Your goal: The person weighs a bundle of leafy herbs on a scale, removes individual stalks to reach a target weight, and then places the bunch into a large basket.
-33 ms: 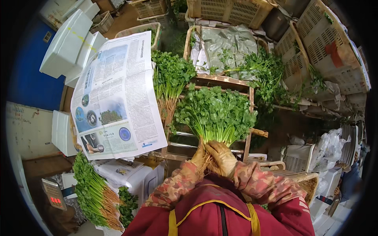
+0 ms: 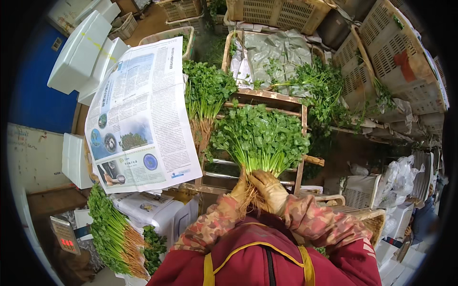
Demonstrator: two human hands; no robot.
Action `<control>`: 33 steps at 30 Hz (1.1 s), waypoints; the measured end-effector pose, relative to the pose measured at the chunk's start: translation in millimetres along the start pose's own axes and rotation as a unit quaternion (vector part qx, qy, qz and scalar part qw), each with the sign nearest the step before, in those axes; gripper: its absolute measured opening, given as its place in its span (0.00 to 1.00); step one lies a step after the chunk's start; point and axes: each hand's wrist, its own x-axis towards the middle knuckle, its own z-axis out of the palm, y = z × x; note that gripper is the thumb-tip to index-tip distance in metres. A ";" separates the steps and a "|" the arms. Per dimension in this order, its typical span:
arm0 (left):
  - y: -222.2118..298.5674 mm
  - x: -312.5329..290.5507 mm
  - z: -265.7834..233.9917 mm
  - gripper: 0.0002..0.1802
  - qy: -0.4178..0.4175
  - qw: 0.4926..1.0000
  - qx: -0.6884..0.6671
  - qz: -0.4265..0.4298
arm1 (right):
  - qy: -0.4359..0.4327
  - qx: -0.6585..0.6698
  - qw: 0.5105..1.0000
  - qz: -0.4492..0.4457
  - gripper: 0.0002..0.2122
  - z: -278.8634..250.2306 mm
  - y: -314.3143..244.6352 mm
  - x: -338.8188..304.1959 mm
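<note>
A bunch of coriander (image 2: 263, 136) with broad green leaves stands upright in front of me, leaves pointing away and brown roots toward my body. My left hand (image 2: 239, 185), in a yellowish glove, is closed round the left side of the stem bases. From the right, my gloved right hand (image 2: 269, 189) wraps the same stems, fingers together. Thin roots hang between the two palms. Left of this bunch lies more coriander (image 2: 208, 90), its roots toward me, partly covered by a spread newspaper (image 2: 143, 119).
Another coriander pile (image 2: 109, 229) lies at the lower left, beside a scale with a red display (image 2: 66, 238). White foam boxes (image 2: 78, 52) stand at the far left. A metal rack (image 2: 301, 143) is under the bunch. Plastic crates (image 2: 400, 62) and loose greens (image 2: 322, 86) fill the right.
</note>
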 end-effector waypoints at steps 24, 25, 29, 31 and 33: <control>-23.6 25.7 7.0 0.11 0.094 0.991 0.093 0.002 | 0.010 0.425 0.772 0.473 0.13 14.1 94.6 -13.0; -21.1 23.4 4.0 0.11 0.102 0.990 0.098 -0.002 | -0.023 0.358 0.806 0.471 0.13 -1.6 82.2 -7.1; -11.0 15.3 -6.5 0.05 0.070 0.994 0.078 -0.016 | 0.022 0.474 0.759 0.446 0.09 -65.4 90.9 -12.3; -7.8 12.0 -6.5 0.01 0.061 0.996 0.064 -0.020 | 0.062 0.505 0.745 0.432 0.12 -131.3 87.7 -8.9; -10.3 14.5 -11.7 0.01 0.075 0.995 0.061 -0.011 | 0.158 0.526 0.740 0.389 0.13 -187.5 119.0 -27.8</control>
